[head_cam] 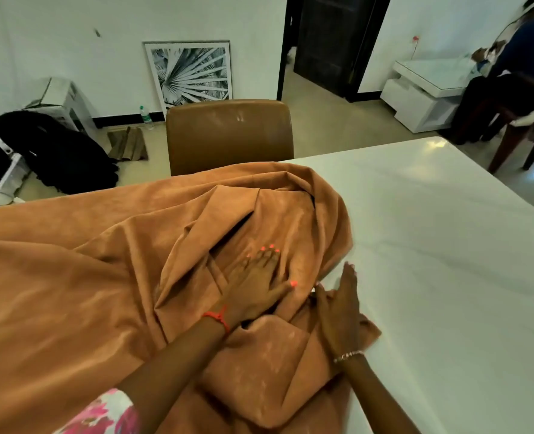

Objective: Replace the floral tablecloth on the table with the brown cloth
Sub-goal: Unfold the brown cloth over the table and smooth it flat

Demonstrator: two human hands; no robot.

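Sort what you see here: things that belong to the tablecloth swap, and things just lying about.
Belongs to the job: brown cloth, bunched on the white table; left hand flat on it; right hand at its edge.
Lying about: brown chair, framed leaf print, water bottle, black bag, folded cloth on the floor, white cabinet.
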